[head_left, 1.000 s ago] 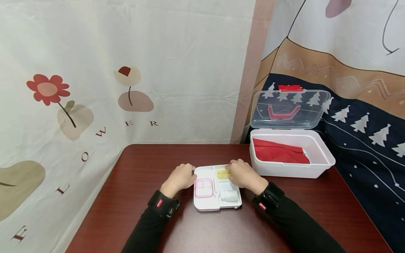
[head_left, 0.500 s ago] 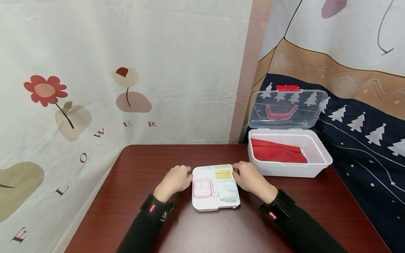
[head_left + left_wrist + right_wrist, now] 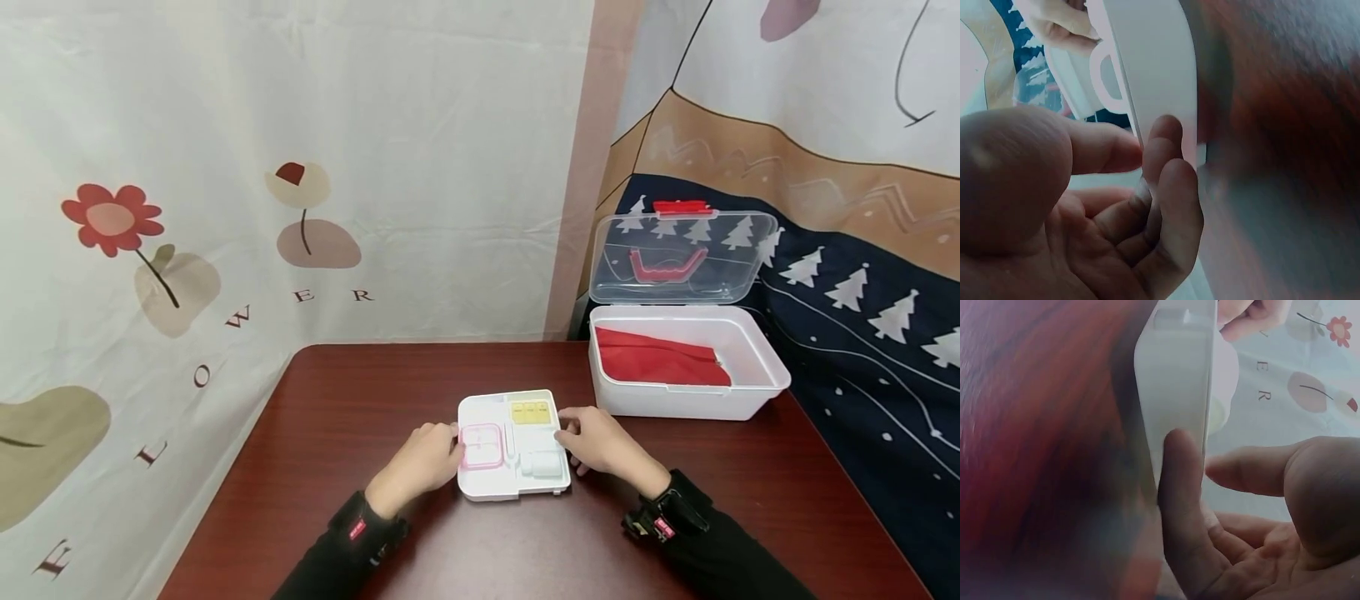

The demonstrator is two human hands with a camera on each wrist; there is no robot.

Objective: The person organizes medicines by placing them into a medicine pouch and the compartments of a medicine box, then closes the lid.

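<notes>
A flat white compartment case (image 3: 491, 483) lies on the table in front of me. On its top are a pink-rimmed square (image 3: 482, 447), a yellow compartment panel (image 3: 530, 412) and a pale rounded piece (image 3: 545, 464). My left hand (image 3: 417, 467) holds the case's left side; in the left wrist view its thumb meets the top edge and curled fingers (image 3: 1179, 194) press the side wall. From the right, my right hand (image 3: 603, 443) holds the opposite side, thumb at the upper edge and a finger (image 3: 1182, 487) along the wall. The case's underside is hidden.
At the back right stands a white storage box (image 3: 690, 402), its clear lid (image 3: 675, 242) raised, with red latch and pink handle. Inside lies a red cloth-like item (image 3: 660, 358). The brown table (image 3: 360, 392) meets a printed curtain (image 3: 450, 167) behind.
Both hands have slid nearer to me along the case's sides. My right hand has left the yellow corner for the right edge. The case stays in about the same place.
</notes>
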